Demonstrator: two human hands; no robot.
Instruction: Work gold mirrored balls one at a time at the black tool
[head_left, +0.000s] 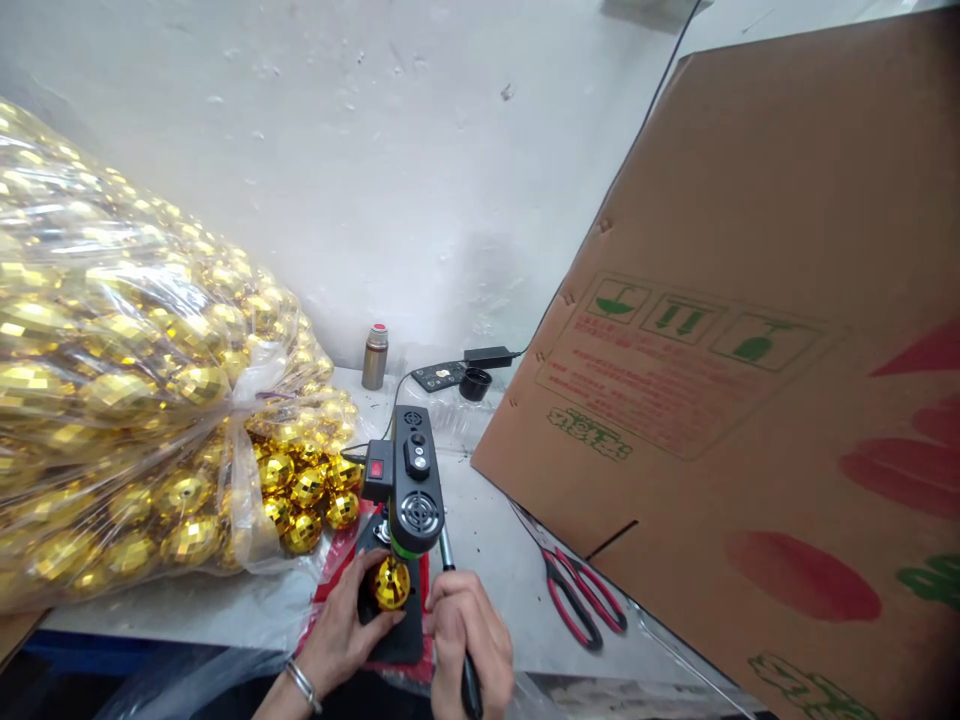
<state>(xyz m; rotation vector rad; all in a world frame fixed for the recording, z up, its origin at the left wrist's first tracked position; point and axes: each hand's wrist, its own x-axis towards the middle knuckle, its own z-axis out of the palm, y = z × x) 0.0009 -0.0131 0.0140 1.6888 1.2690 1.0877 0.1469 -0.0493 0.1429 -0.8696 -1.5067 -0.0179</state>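
My left hand [346,622] pinches a small gold mirror ball [391,583] and holds it on the black base under a small black press machine [409,480] with a red switch. My right hand [469,632] is closed round the machine's lever handle [457,620], which slopes down towards me. A metal bracelet sits on my left wrist. Just left of the machine, loose gold mirror balls [307,490] spill from the mouth of a big clear plastic bag [112,400] full of the same balls.
A large tilted cardboard box [750,350] fills the right side. Red-handled scissors [581,600] lie beside it on the white table. At the back stand a metal bottle [374,356], a black power adapter [487,355], a black cap [475,383] and a cable.
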